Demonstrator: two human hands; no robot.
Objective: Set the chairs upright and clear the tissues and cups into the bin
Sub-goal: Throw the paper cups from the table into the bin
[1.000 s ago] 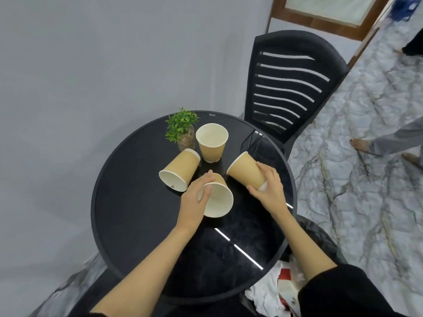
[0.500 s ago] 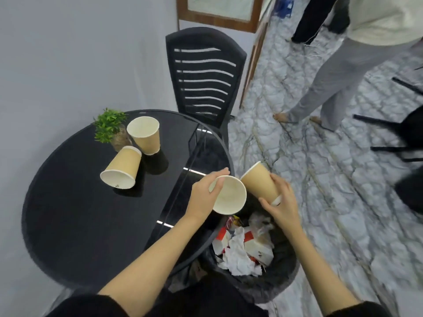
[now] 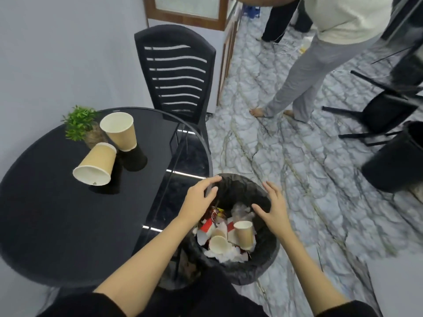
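Two bare hands hang over the bin (image 3: 263, 268), and both are empty now. The left hand (image 3: 198, 200) is above the bin's left rim, fingers spread apart and curled a little. The right hand (image 3: 273, 210) is above the bin's right side, fingers also apart. Half a second ago each hand held a paper cup; now both cups lie inside the bin. One cup (image 3: 244, 233) sits near the right wall of the bin, and the other cup (image 3: 219, 244) lies on its side to its left, its white inside showing. They rest on crumpled white tissues (image 3: 225, 256) and red and white wrappers.

The bin is round, lined with a shiny, wrinkly black bag. Just left of the bin is the round, glossy black surface (image 3: 45, 225). On it, well away from the bin, a tan cup lies tipped over (image 3: 96, 164). Behind it another tan cup stands upright (image 3: 120, 130), beside a small green plant (image 3: 80, 122). Farther back from the bin stands a black chair (image 3: 176, 72) with a slatted back. On the marble floor to the bin's far right, a second black chair (image 3: 377, 115) lies tipped over.
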